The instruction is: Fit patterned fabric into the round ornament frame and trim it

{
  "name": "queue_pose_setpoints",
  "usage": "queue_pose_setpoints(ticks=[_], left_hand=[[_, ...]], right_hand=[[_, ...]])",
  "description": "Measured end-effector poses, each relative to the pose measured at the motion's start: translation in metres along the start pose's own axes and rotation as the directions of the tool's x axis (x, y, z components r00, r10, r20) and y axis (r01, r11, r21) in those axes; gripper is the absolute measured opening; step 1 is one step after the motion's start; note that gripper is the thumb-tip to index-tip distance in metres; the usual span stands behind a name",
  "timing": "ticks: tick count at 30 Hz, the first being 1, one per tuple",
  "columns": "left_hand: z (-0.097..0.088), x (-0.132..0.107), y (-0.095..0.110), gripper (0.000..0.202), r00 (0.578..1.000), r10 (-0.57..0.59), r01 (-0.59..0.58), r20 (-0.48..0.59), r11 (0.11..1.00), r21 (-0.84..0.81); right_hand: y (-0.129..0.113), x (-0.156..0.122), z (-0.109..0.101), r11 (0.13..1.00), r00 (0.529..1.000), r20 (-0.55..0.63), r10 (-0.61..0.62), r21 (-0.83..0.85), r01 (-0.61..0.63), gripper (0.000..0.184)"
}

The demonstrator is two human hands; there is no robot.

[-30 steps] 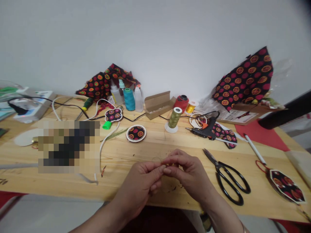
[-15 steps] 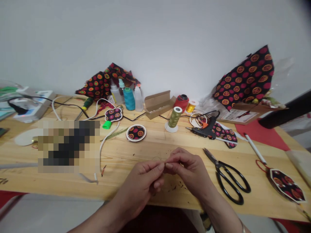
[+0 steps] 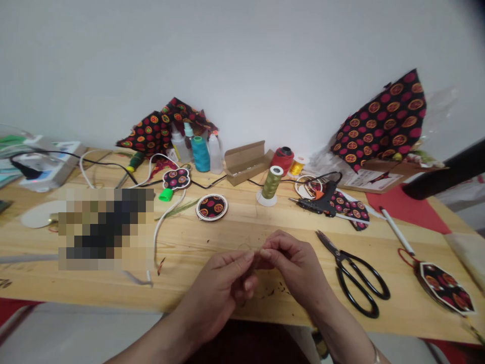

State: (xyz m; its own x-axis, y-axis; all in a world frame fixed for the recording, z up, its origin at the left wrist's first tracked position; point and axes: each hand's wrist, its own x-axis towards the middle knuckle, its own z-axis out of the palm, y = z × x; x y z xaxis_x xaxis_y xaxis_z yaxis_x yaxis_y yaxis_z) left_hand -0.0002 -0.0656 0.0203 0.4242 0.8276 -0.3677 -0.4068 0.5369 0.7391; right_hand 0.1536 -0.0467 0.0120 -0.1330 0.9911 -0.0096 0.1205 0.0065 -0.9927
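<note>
My left hand (image 3: 227, 283) and my right hand (image 3: 290, 263) meet over the front of the wooden table. Each pinches thumb against fingertips on a thin thread (image 3: 244, 246), of which a faint loop shows just beyond the left fingers. The strand between the fingertips is too fine to follow clearly. Beside my right hand lie black-handled scissors (image 3: 350, 270), blades pointing away. Beyond the hands stands a spool of olive thread (image 3: 272, 184). A round ornament with patterned fabric (image 3: 211, 208) lies flat to its left.
A black glue gun (image 3: 322, 201) lies behind the scissors. At the right are an eight-sided fabric ornament (image 3: 447, 288) and a white pen (image 3: 397, 230). Along the wall stand a cardboard box (image 3: 246, 167), a teal spool (image 3: 201, 154) and patterned cloth (image 3: 382, 121). Cables and a power strip (image 3: 56, 164) occupy the left.
The fingertips have drawn slightly apart, my right hand's pinch shifting a little to the right. Both hands stay closed over the same spot; the table items have not moved.
</note>
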Motion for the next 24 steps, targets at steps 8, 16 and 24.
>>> queue_pose_setpoints(ticks=[8,16,24], left_hand=[[-0.001,-0.001,-0.001,0.026,1.000,0.001,0.002,-0.018,0.987,0.160],[0.003,-0.001,0.003,0.023,0.999,0.017,-0.012,-0.029,0.984,0.176],[0.003,-0.003,0.002,0.023,0.999,0.001,0.004,-0.034,0.987,0.162]], right_hand=[[-0.003,-0.001,0.001,1.000,1.000,-0.021,0.007,0.001,-0.007,0.010],[-0.011,-0.002,0.003,0.985,0.998,0.025,0.063,0.161,-0.066,0.010],[-0.014,-0.002,0.003,0.992,0.997,0.037,0.064,0.110,-0.068,0.017]])
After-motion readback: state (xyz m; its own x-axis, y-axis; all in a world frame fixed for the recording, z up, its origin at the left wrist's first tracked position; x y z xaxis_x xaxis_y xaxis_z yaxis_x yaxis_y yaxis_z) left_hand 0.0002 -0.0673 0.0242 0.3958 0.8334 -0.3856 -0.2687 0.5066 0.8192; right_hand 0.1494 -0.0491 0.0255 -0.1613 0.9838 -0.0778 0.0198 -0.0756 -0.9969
